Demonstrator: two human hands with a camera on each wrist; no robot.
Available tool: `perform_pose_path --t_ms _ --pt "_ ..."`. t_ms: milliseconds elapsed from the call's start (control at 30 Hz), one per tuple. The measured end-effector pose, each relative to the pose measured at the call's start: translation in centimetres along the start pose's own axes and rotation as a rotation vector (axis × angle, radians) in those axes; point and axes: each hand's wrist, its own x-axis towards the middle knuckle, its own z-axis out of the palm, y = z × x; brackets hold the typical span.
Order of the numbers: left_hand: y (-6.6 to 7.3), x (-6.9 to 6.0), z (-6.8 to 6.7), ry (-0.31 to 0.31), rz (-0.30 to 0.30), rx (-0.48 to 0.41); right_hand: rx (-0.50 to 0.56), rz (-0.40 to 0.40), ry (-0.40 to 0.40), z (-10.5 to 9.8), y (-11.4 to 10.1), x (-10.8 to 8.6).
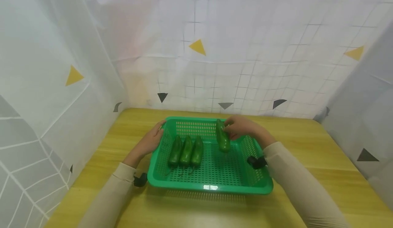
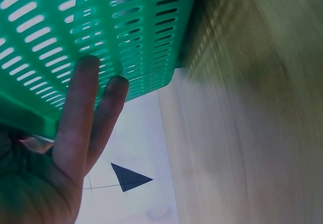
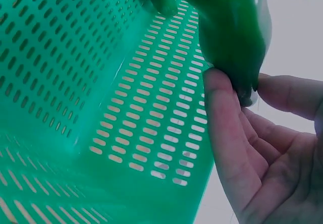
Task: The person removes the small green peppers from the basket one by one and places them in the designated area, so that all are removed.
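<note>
A green plastic basket (image 1: 212, 187) with slotted walls holds three green peppers (image 1: 186, 151) side by side in its left half. My left hand (image 1: 151, 140) grips the basket's left rim near the back corner; in the left wrist view, two fingers (image 2: 78, 113) lie nearly straight against the outer wall (image 2: 146, 37). Over the basket's back right part, my right hand (image 1: 241, 127) holds a fourth pepper (image 1: 222, 137), raised and tilted. The right wrist view has thumb and fingers of the hand (image 3: 267, 153) pinching one narrow end of that pepper (image 3: 234, 37).
The basket stands on a yellow wood-grain table (image 1: 307, 146). Pale sheeting (image 1: 233, 78) with lines and triangles hangs behind the table and at both sides. A black device (image 1: 257, 162) sits at the right wrist and another (image 1: 140, 180) at the left.
</note>
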Motion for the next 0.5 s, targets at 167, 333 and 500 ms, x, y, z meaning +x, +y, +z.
perform_pose_path --t_ms 167,333,500 --pt "0.0 0.1 0.0 -0.005 0.006 -0.010 0.029 0.004 0.006 -0.4 0.0 -0.6" --pt "-0.1 0.2 0.2 -0.006 0.010 -0.015 0.032 0.026 0.018 -1.0 0.1 -1.2" --pt "0.0 0.2 0.3 -0.004 0.005 -0.007 0.007 0.018 0.031 -1.4 0.1 -1.8"
